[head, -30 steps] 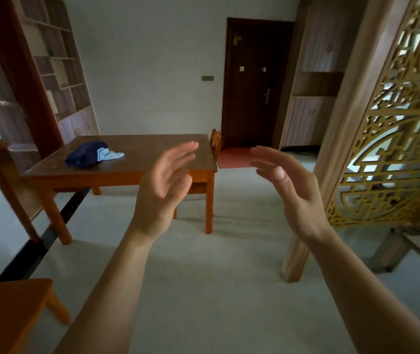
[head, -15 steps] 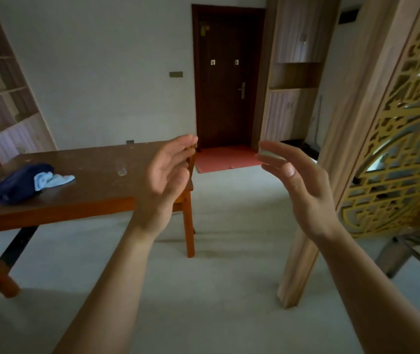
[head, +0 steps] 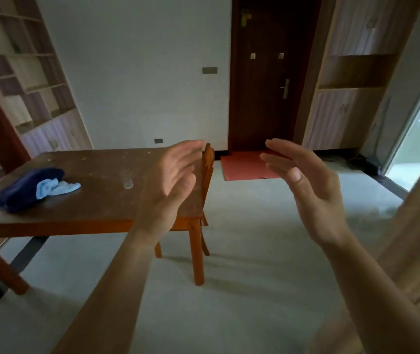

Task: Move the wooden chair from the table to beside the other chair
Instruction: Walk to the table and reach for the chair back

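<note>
Since half a second ago we have drawn nearer the counter, and the gold lattice screen that stood on our right has slid out of view, leaving an open doorway there.

The pale grey floor point(head: 255, 290) takes up most of what we see. On it stands the brown wooden counter with orange legs point(head: 96, 200), its right edge near the middle of our view. The orange wooden chair point(head: 207, 172) is tucked in at the counter's far right corner, its backrest rising just above the top and its legs showing below the right edge. Behind it lies a red mat point(head: 244, 166) before a dark door point(head: 262, 80).

Near the counter's left edge rests a dark blue folded cloth point(head: 25, 190), a light blue cloth point(head: 55, 187) touching it. A small clear glass point(head: 127, 179) stands near the counter's middle.

Our left hand point(head: 173, 180) and right hand point(head: 308, 185) hang raised, palms facing each other, each grip wide open and holding nothing, both apart from the chair.
</note>
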Demonstrator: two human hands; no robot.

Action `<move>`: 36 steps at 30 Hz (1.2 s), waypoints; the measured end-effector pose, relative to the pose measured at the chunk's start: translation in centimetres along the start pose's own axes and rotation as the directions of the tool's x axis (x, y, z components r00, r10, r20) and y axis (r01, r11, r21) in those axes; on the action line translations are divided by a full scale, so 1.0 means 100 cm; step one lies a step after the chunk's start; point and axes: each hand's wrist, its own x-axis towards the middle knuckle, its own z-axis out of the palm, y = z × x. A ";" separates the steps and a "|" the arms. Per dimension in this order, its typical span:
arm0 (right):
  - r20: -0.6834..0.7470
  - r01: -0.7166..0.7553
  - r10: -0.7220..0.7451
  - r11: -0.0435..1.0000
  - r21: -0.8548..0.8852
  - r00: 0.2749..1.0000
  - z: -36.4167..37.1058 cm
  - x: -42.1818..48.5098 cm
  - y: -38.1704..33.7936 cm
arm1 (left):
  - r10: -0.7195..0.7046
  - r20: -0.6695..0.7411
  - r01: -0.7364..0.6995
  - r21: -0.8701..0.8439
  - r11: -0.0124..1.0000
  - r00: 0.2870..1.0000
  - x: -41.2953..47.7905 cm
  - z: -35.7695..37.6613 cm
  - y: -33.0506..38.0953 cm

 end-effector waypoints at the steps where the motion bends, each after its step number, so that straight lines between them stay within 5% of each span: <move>1: 0.019 0.010 -0.010 1.000 0.004 1.000 -0.001 0.014 0.016 | 0.002 -0.016 -0.002 0.010 1.000 1.000 0.010 0.002 -0.011; 12: 0.149 0.039 -0.051 0.996 0.082 0.988 0.000 0.166 0.199 | 0.058 -0.114 -0.052 0.054 0.997 0.992 0.140 0.003 -0.187; 24: 0.064 -0.045 0.042 0.998 0.046 0.997 -0.031 0.341 0.386 | 0.031 -0.085 -0.033 -0.014 0.999 0.996 0.338 0.032 -0.378; 36: 0.160 -0.060 0.017 0.961 0.271 0.987 -0.102 0.498 0.595 | -0.001 -0.149 0.020 0.125 0.992 0.989 0.493 0.097 -0.528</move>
